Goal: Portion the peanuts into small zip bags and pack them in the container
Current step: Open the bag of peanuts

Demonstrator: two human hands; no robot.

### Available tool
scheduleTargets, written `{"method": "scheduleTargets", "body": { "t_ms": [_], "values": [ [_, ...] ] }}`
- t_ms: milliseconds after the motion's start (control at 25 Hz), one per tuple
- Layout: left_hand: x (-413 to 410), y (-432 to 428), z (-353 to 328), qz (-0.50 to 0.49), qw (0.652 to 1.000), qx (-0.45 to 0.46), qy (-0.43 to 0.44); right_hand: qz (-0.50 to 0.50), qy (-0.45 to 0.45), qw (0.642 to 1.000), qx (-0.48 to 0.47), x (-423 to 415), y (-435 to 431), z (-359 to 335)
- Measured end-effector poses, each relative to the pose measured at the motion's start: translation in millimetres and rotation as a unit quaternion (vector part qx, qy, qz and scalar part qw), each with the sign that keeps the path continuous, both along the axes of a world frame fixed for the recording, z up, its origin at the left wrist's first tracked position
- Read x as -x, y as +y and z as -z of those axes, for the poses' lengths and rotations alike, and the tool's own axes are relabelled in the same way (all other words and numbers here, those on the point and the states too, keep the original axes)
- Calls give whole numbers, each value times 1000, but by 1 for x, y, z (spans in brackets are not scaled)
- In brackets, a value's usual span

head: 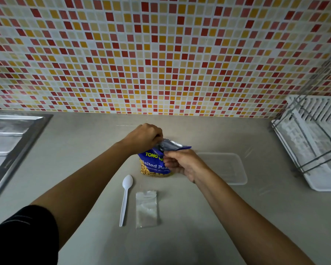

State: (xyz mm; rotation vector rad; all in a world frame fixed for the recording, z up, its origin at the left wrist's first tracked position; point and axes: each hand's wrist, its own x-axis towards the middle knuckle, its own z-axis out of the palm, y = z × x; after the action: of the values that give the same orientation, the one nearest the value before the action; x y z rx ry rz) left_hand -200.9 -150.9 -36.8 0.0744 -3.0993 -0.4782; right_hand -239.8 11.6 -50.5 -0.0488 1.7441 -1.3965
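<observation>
Both hands are up on the peanut bag (153, 166), the blue salted-peanuts pack standing upright mid-counter, a little closer to the tiled wall (161, 54) than to the front edge. The left hand (144, 139) is fisted around the silvery top of the pack, fingers curled tight over it. The right hand (182, 165) pinches the same top edge from the near side, thumb and fingers clamped on the foil. The top is crumpled between them, and whether the seal is open is hard to tell from here. Down at the base, peanuts (155, 174) show through the pack's clear window.

Just right of the pack sits the clear rectangular container (243, 169), lid off, the counter (199, 226) showing straight through its base. It sits between the pack and the white dish rack (317, 150) at the counter's right edge.

Nearer the front edge, a white plastic spoon (125, 199) lies bowl pointing toward the wall, and just beside it on its right a small zip bag (146, 209) lies flat. Spoon and zip bag are apart, neither touching the pack.

The steel sink (10, 138) takes the left edge. There is bare counter between the sink and the left forearm, and more along the front edge right of the zip bag. A black sleeve (23, 236) shows at the lower left.
</observation>
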Motion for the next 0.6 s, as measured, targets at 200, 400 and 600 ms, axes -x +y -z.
{"method": "scheduleTargets", "body": {
  "t_ms": [200,400,600],
  "values": [
    [-8,4,-7,54,992,13,117,-57,32,996,-66,1,8,-17],
    [-15,9,-8,64,986,0,154,-152,332,907,-211,1,21,-29],
    [-11,2,-22,75,997,-34,11,-239,471,826,-197,15,24,-31]
  ]
}}
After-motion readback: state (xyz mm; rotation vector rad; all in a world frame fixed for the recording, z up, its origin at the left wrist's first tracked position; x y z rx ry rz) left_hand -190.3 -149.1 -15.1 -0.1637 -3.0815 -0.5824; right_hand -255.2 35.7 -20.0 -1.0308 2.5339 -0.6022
